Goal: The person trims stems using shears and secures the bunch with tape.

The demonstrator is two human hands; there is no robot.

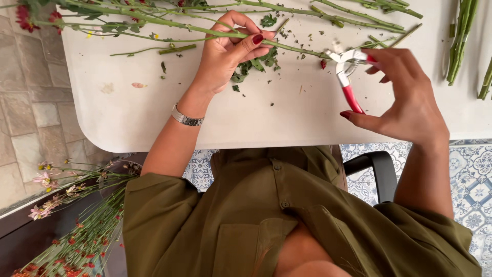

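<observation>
A white surface (154, 118) with a rounded corner fills the upper part of the view, and the person sits against its near edge in an olive green shirt (266, 220). To the left of it lies a stone floor (31, 102); under its right side the floor is patterned blue and white tile (471, 169), and the black arm of a chair (376, 166) shows beside the person's right elbow.

At lower left, below the surface, a heap of cut flowers (77, 236) with small red and pink heads lies on a dark ledge.

Across the far edge of the surface lie long green stems (359, 13), some with red blooms at the far left, and a separate bundle of stems (461, 36) lies at the right edge.

One long flower stem (169, 24) runs from upper left toward the middle right. The left hand (230, 51) grips it, fingers and thumb pinched around it, a silver bracelet (187, 118) on the wrist. The right hand (405, 97) holds a pair of red-handled snips (348, 77), thumb and fingers closed on the handles, with the white head of the tool set at the cut end of the stem.

Just under the left hand lies a small pile of stripped green leaves (253, 64), with fine green scraps scattered around it. A short cut stem piece (177, 49) and a single pale petal (138, 85) lie to the left, well apart from the hands.
</observation>
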